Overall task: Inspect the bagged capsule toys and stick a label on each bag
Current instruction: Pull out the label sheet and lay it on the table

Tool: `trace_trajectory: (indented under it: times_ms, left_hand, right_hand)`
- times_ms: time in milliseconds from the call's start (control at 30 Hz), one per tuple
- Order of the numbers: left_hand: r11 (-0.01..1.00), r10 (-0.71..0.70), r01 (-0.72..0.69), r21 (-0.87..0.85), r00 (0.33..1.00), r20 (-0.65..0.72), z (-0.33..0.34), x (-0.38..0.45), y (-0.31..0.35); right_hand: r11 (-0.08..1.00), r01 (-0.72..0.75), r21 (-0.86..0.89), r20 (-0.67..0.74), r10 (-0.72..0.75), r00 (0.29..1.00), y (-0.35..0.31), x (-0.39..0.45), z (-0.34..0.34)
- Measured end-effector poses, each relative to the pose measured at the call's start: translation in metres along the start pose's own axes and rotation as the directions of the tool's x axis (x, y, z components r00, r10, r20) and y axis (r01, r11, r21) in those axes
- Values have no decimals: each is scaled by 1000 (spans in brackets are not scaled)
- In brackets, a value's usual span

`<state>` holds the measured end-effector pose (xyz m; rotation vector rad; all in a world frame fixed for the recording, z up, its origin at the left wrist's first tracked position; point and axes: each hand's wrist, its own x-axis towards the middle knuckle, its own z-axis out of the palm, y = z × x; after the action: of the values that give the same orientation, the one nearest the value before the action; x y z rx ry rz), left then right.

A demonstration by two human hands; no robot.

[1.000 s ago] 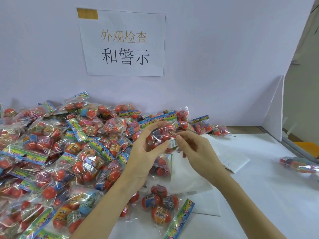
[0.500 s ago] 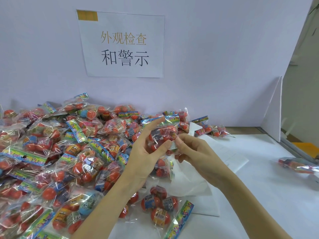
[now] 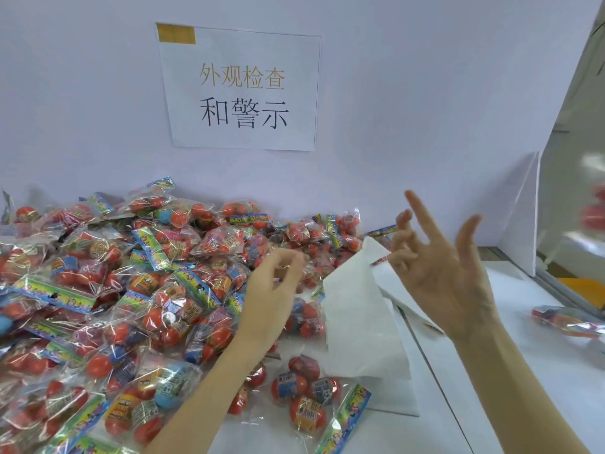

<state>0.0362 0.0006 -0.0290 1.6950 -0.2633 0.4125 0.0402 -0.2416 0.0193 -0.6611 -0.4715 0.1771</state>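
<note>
Right hand: raised, fingers spread, holding nothing.
Left hand: fingers loosely curled, empty, over the heap.
Bags of capsule toys: heaped under and left of the left hand.
Lone bag: right of the right hand.

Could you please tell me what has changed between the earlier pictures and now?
Both hands let go of the bag they held. The right hand swung up and rightward, fingers spread; the left hand dropped toward the pile of bags, fingers loosely curled. A blurred bag shows at the right edge. The sign stayed.
</note>
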Motion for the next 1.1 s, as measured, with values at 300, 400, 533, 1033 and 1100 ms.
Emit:
trace_trajectory:
  times_ms: [300, 400, 533, 1033, 1100]
  left_hand:
    - [600, -237, -339, 724, 789, 566, -2, -8, -22]
    - [580, -96, -377, 722, 849, 520, -2, -8, -31]
    - [859, 9, -129, 495, 971, 237, 3, -3, -22]
    - [975, -208, 215, -50, 971, 118, 5, -3, 5]
    - [973, -210, 220, -71, 970, 121, 6, -3, 3]
  right_hand:
    - [859, -137, -493, -113, 93, 989, 31, 0, 0]
    - [709, -156, -688, -105, 116, 988, 38, -3, 3]
    - [524, -258, -812, -250, 88, 964, 49, -3, -1]
    - [630, -214, -747, -302, -36, 952, 61, 0, 2]
    - [577, -204, -791, -283, -48, 958, 58, -1, 2]
